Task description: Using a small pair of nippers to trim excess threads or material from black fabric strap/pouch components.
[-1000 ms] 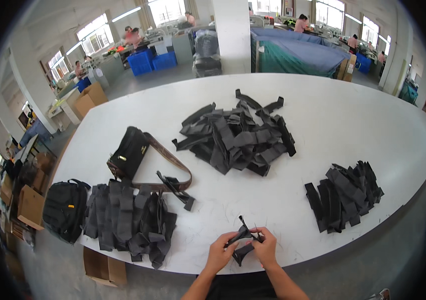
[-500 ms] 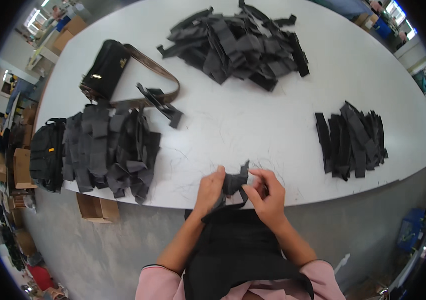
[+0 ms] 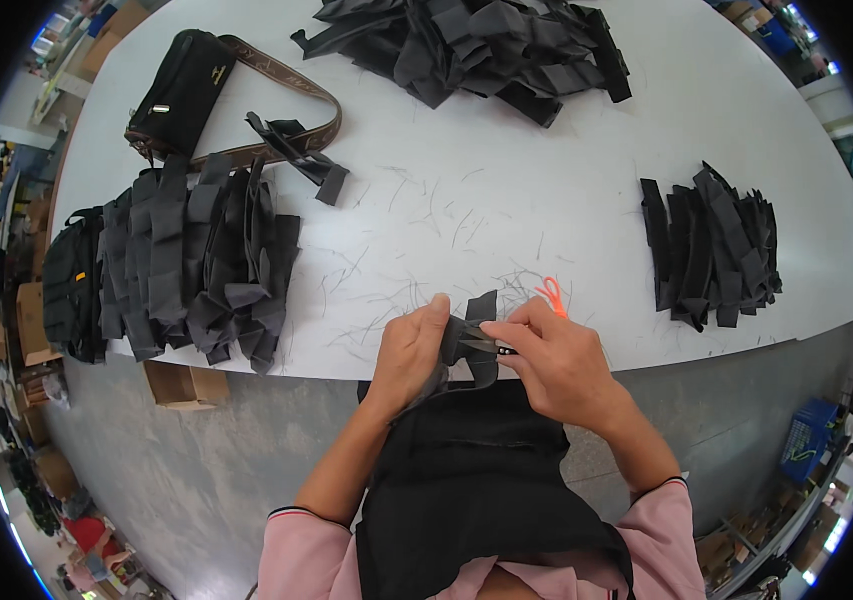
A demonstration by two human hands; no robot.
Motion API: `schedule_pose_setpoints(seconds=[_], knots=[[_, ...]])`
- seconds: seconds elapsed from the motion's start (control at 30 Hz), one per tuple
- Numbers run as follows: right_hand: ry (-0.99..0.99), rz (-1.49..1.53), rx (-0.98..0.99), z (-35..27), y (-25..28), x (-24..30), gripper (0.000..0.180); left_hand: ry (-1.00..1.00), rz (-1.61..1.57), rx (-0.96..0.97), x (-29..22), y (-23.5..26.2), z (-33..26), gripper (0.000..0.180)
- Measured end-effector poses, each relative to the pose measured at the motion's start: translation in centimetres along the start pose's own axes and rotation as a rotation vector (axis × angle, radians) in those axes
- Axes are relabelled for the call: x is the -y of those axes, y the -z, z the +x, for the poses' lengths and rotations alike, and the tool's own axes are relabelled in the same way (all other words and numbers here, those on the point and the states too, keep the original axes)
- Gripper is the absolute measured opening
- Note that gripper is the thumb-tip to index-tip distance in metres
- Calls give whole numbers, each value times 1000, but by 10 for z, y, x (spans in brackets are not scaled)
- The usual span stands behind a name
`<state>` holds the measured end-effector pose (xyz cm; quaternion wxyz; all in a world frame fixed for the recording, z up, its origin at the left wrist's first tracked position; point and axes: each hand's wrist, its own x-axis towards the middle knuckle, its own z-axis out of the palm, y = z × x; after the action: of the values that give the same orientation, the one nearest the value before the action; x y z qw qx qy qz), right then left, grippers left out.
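Observation:
My left hand point(image 3: 410, 355) is closed on a dark grey fabric strip point(image 3: 482, 306) at the table's near edge, its fingers hidden behind the cloth and part of it hanging down toward my black apron point(image 3: 456, 450). In my right hand point(image 3: 568, 368) is a pair of small thread snips point(image 3: 484, 346), with the metal blades pointing left against the strip. An orange cord loop point(image 3: 551, 296) sticks out beyond that hand. Loose thread ends point(image 3: 351, 320) lie scattered on the white table point(image 3: 546, 200) around both hands.
Stacks of similar strips lie at left point(image 3: 186, 260), at right point(image 3: 711, 245) and in a far heap point(image 3: 506, 50). A black shoulder bag point(image 3: 178, 95), a few loose strips point(image 3: 301, 155) and a black backpack point(image 3: 74, 285) are leftward. A cardboard box point(image 3: 186, 385) stands below the table edge.
The snips with the orange cord now show in my right hand, their blades at the strip. Before, that hand's fingers were by the strip with no snips visible. The view has shifted slightly.

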<state>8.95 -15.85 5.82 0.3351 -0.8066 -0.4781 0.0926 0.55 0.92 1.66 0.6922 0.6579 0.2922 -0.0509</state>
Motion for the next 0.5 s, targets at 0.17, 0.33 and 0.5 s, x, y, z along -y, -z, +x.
schedule_pose_setpoints(seconds=[0.17,0.33,0.5], knots=[[-1,-15,-66,-3,-7,0,33,-11,30,11,-1,-1,-1,52],[-21,-82,-121,-12,-15,4,36,-15,66,22,6,0,1,52],[-37,68,-223,-12,-15,-4,25,-9,93,64,6,1,3,54]])
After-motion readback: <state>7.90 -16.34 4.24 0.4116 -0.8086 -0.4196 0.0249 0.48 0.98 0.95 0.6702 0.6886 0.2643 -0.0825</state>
